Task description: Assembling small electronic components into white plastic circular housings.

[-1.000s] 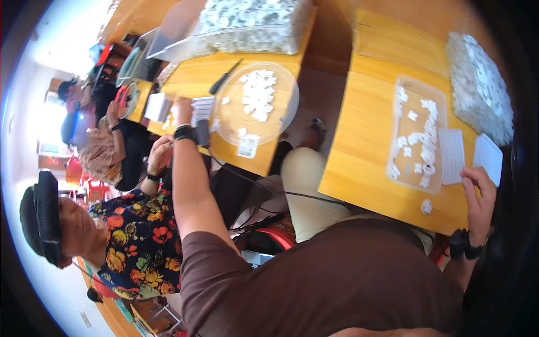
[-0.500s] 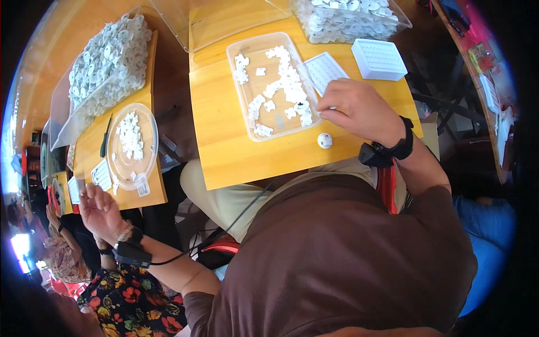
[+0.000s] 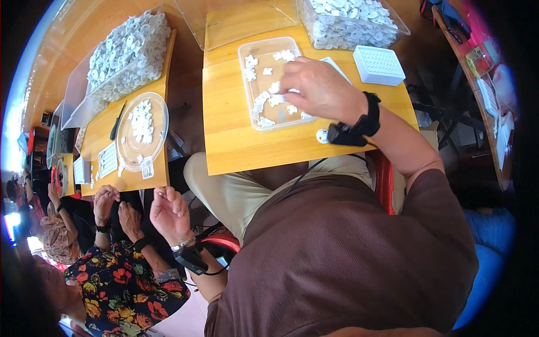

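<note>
My right hand reaches over a shallow clear plastic tray. Its thumb and fingers are pinched together low among small white plastic parts; whether a part is between the fingertips is unclear. Part of the pile is hidden beneath that hand. On the table near my right wrist lies a small round white piece, partly covered by the wrist device. My left hand is raised off the left side of my lap, fingers curled together; a tiny pale speck shows at its fingertips, too small to name.
A white block with rows of holes stands right of the tray. Behind is a clear bin of white discs. Leftward, another table holds a round lid with white parts, a screwdriver and another bin. A co-worker's hands are close to my left hand.
My right hand has moved left from the tray's right edge to over the white parts. My left hand has come right, away from the left table. The co-worker's hands now show.
</note>
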The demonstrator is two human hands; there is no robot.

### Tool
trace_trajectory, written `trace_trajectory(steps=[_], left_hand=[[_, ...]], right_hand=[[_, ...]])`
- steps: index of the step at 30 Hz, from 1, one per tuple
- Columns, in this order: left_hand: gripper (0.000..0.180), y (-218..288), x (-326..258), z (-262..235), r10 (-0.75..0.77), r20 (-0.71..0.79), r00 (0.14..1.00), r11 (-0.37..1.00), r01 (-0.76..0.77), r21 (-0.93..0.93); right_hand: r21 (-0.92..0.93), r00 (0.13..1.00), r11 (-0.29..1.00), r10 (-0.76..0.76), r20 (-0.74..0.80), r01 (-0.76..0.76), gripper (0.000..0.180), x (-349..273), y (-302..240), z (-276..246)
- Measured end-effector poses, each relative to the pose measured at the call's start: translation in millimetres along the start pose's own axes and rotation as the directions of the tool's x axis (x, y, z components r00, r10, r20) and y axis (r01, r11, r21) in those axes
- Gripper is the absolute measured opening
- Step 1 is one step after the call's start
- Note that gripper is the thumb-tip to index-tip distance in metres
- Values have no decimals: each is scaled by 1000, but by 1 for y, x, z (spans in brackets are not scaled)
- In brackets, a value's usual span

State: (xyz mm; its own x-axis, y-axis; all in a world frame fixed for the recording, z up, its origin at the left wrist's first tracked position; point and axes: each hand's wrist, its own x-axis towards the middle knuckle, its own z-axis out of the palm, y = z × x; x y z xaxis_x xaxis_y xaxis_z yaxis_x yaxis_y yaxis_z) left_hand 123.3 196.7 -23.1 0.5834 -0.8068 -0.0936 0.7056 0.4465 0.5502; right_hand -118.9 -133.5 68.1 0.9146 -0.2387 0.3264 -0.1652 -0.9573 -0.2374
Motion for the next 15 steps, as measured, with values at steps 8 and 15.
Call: trace_trajectory(steps=[8, 15], left_hand=[[19, -33, 18, -2, -37, -233, 972, 999, 39, 5], [24, -36, 2, 36, -40, 184, 982, 667, -111, 737]], right_hand=[[786, 992, 613, -129, 0, 79, 15, 49, -147, 72], [777, 999, 628, -38, -35, 51, 14, 76, -191, 113]])
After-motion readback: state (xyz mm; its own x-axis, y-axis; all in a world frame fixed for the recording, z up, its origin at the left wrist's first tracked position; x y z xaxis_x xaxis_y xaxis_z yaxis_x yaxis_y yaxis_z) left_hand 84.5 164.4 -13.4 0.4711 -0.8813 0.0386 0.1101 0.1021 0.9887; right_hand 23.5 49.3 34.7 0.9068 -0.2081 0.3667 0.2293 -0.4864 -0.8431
